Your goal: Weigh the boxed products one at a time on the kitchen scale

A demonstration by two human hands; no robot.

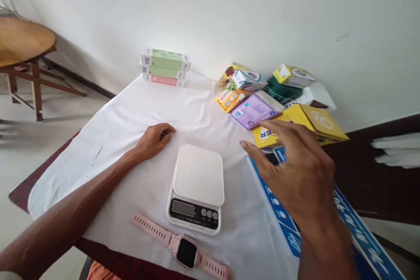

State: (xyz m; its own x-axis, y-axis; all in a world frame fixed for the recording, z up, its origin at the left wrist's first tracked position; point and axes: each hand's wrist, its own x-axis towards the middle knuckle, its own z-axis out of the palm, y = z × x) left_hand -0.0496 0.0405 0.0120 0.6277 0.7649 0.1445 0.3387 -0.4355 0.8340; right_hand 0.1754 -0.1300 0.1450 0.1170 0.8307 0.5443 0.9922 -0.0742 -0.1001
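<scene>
A white kitchen scale lies on the cloth in front of me, its display dark and its plate bare. My left hand rests on the cloth left of the scale, fingers curled in with nothing seen in them. Over the blue box at the right, my right hand is raised, thumb and fingers apart and holding nothing. Its fingertips overlap the yellow box in view; whether they touch it I cannot tell. Close to the front edge lies a pink-strapped smartwatch with a black screen.
Green and pink boxes are stacked at the back of the white-clothed table. At back right are a purple pack, an orange box and several small cartons. A wooden stool stands left; a wall closes the back.
</scene>
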